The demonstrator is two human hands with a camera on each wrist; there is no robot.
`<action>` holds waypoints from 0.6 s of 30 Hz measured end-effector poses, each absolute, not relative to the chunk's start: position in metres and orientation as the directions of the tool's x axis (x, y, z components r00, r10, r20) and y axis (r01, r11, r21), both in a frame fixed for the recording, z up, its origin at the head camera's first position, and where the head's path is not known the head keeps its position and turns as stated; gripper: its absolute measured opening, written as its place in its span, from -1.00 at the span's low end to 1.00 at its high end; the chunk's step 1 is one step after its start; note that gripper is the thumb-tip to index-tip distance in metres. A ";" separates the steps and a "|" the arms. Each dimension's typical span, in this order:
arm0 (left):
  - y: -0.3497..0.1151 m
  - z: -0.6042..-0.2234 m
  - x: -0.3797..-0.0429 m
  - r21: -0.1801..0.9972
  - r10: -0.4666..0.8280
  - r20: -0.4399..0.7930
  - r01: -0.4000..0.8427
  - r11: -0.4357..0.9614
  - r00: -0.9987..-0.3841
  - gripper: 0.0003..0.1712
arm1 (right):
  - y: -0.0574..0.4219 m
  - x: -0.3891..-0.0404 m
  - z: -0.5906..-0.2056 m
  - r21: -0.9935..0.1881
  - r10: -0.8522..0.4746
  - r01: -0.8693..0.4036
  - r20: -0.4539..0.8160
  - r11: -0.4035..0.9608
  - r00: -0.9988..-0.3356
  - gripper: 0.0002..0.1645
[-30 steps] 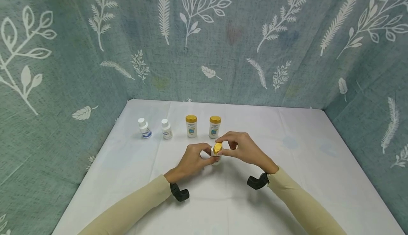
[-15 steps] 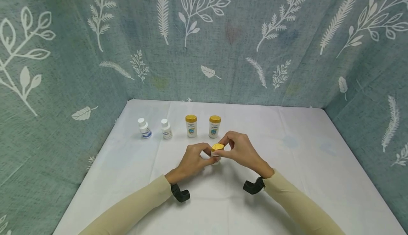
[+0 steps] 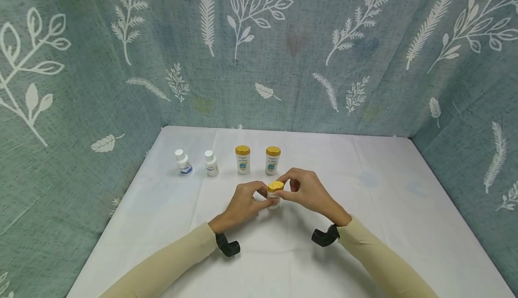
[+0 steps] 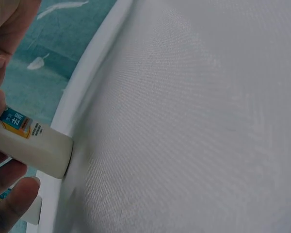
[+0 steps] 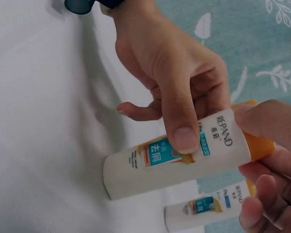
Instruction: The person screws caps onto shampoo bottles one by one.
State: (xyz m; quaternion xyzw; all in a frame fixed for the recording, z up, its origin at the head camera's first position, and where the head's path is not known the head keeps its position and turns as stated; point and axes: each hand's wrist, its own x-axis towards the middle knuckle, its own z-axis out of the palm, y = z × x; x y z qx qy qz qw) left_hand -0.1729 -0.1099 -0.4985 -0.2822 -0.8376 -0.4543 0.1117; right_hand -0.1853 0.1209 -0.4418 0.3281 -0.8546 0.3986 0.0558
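Observation:
A white shampoo bottle (image 5: 123,167) with an orange-yellow cap (image 3: 276,185) stands upright on the table between both hands. The left hand (image 3: 244,202) grips its body, the thumb across the blue label in the right wrist view. At the top, the right hand (image 3: 305,192) pinches around the cap, with its thumb at the upper edge of the bottle. The left wrist view shows the lower body of the bottle (image 4: 36,148) touching the cloth; its cap is out of sight there. Fingers hide part of the cap and body.
Behind the hands stand two similar yellow-capped bottles, a left one (image 3: 243,159) and a right one (image 3: 272,160). Farther left are two small white-capped bottles, one with a blue label band (image 3: 184,163) and a paler one (image 3: 212,163). A leaf-patterned curtain (image 3: 291,86) borders the white-covered table (image 3: 364,176).
The yellow cap was tilted between the right fingers a second ago and now sits level on the bottle. The right hand shifted slightly; the left hand stayed in place.

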 end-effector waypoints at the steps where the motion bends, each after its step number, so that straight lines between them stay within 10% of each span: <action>1: -0.110 -0.498 -0.173 0.697 0.371 0.444 0.575 0.428 -0.815 -0.77 | 0.121 -0.185 -0.442 -0.644 -0.514 -0.604 0.357 0.470 -0.780 -0.78; 18: -0.108 -0.500 -0.174 0.685 0.353 0.460 0.578 0.443 -0.815 -0.72 | 0.115 -0.181 -0.440 -0.648 -0.452 -0.582 0.382 0.490 -0.806 -0.76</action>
